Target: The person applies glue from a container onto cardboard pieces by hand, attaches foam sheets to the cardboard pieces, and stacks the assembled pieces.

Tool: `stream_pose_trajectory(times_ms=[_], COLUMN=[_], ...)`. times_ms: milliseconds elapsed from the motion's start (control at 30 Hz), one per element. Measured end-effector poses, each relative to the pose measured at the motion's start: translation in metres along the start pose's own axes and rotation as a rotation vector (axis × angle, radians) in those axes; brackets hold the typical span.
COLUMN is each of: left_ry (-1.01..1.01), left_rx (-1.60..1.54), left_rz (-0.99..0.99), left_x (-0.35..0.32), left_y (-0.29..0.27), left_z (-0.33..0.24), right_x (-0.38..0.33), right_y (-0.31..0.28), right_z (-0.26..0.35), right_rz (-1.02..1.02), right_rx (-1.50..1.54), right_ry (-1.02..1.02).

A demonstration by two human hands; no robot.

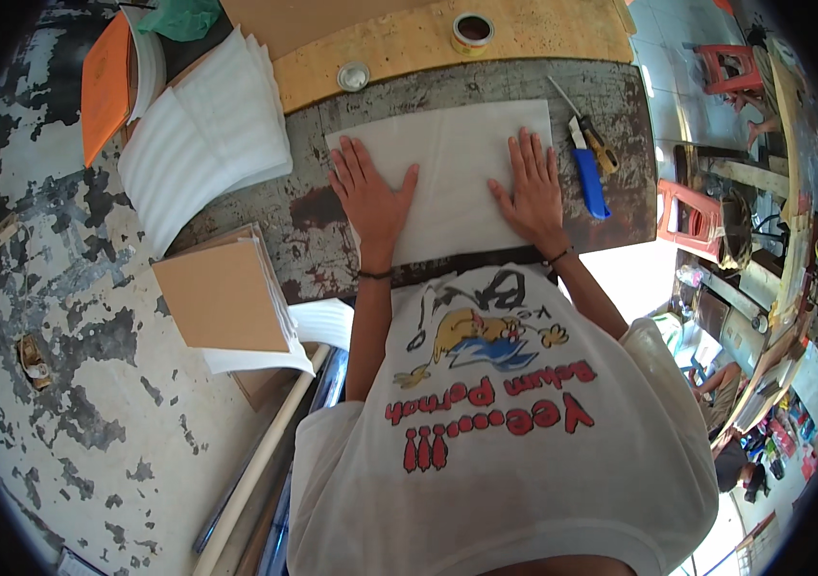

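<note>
A white sheet [452, 144], smooth and slightly translucent like thin foam, lies flat on the worn dark table [620, 106] in front of me. My left hand [370, 197] rests palm down on its left side, fingers stretched and pointing away. On the sheet's right side my right hand [532, 187] lies flat in the same way, thumb apart. Neither hand grips anything. Just right of the sheet are a blue-handled knife [589, 178] and, partly beside it, a screwdriver [601, 146] with a yellow and black handle.
Stacked white foam sheets [207, 139] lie at the left, with brown boards [222, 293] nearer me and an orange cover [105, 86] behind. An open can [472, 34] and a small round tin [353, 76] stand along the far wooden board [380, 58]. Red stools [689, 221] and other people are at the right.
</note>
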State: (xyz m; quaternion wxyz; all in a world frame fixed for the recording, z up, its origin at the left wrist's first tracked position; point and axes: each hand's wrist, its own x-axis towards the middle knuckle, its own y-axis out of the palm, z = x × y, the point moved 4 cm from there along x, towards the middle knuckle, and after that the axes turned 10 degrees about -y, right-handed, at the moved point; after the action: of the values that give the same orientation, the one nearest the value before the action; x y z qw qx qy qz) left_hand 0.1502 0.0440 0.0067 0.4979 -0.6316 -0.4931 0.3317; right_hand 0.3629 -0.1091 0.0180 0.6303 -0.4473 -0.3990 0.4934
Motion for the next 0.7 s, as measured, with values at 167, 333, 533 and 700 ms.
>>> stream_pose_trajectory(times_ms=[167, 333, 533, 700], left_ry=[0.008, 0.021, 0.033, 0.014], left_rx=[-0.006, -0.045, -0.069, -0.057], left_rz=[-0.036, -0.064, -0.067, -0.029], left_x=[0.004, 0.009, 0.002, -0.021], left_y=[0.001, -0.001, -0.001, -0.012], left_z=[-0.001, -0.001, 0.012, 0.019], right_x=[0.002, 0.008, 0.003, -0.016], right_y=[0.006, -0.005, -0.001, -0.002], right_z=[-0.009, -0.012, -0.015, -0.026], right_rz=[-0.047, -0.030, -0.080, -0.097], right_rx=[0.043, 0.022, 0.023, 0.064], right_ry=[-0.017, -0.032, -0.046, -0.012])
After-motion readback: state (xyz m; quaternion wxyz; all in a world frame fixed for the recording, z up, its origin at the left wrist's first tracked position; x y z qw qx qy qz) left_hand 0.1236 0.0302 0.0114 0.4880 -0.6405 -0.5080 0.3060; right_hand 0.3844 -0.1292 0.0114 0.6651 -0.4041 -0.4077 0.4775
